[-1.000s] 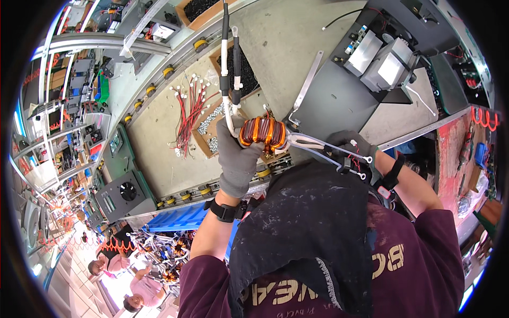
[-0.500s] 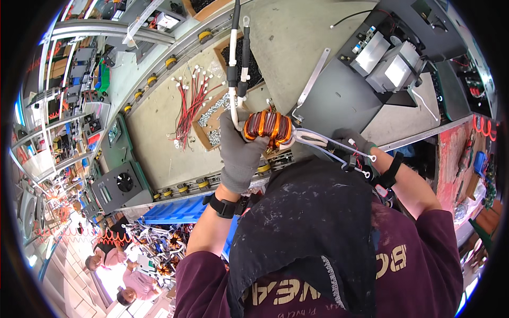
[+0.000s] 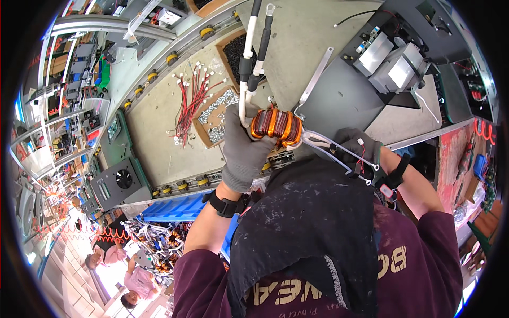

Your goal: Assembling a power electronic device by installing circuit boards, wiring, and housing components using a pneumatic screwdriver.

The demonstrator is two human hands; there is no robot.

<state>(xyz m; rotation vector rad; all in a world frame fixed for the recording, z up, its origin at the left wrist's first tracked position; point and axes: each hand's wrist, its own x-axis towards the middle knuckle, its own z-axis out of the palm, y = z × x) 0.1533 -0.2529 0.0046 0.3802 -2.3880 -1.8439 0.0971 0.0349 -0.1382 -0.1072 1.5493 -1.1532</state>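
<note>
My left hand (image 3: 241, 151), in a grey glove, is closed around one end of a copper-wound coil (image 3: 275, 127) with orange bands. Two thick white leads (image 3: 247, 55) with black sleeves rise from that end past my fingers; one tip carries a ring terminal. From the coil's other end, grey-white wires (image 3: 331, 146) run right, across my right hand (image 3: 356, 143), to small ring terminals. Also gloved, that hand has its fingers curled; what lies inside them is hidden. A thin red wire (image 3: 362, 153) with a white connector hangs by its wrist.
On the bench (image 3: 154, 124) lie red wires (image 3: 193, 103) with white plugs, a box of screws (image 3: 212, 130), and a box of small black parts (image 3: 233, 58). A metal strip (image 3: 316, 77) leans by a grey chassis (image 3: 328, 100) at right. A blue bin (image 3: 177, 209) is below the bench.
The coil and its thick leads have shifted slightly right with my left hand. My right hand has turned a little, and the red wire now hangs lower beside it.
</note>
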